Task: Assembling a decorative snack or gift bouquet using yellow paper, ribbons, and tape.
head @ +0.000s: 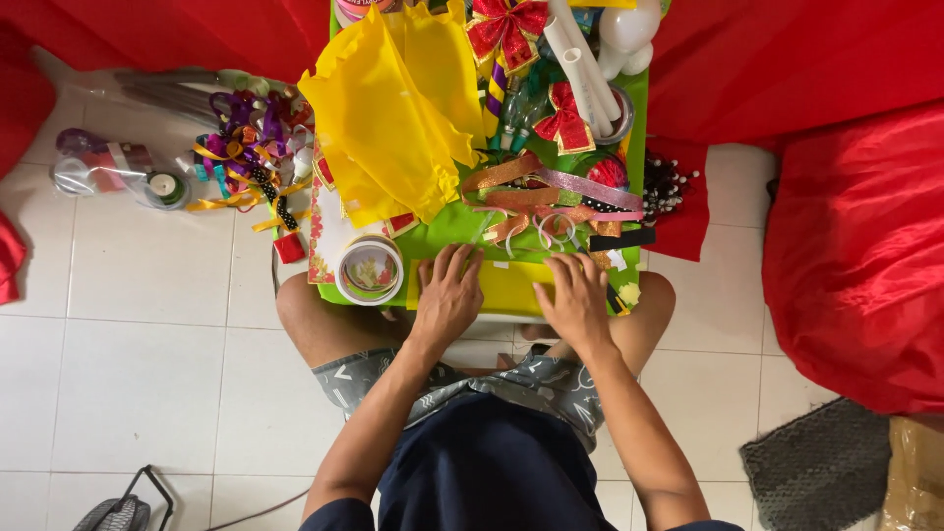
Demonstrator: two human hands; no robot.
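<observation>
My left hand (447, 295) lies flat, fingers spread, on a yellow sheet of paper (506, 287) at the near edge of a green tabletop (442, 231). My right hand (573, 300) presses the same yellow sheet at its right end, fingers curled down on it. A roll of patterned tape (370, 269) stands just left of my left hand. Glittery ribbons (551, 192) and clear scissors handles (556, 231) lie just beyond my fingers.
Crumpled yellow fabric (393, 108), red bows (506, 28), white tubes (580, 64) and a tape reel crowd the table's far part. Coloured ribbons (246, 147) and tape rolls (162, 187) lie on the white tiled floor at left. Red cloth (855, 256) fills the right. A grey mat (821, 467) sits lower right.
</observation>
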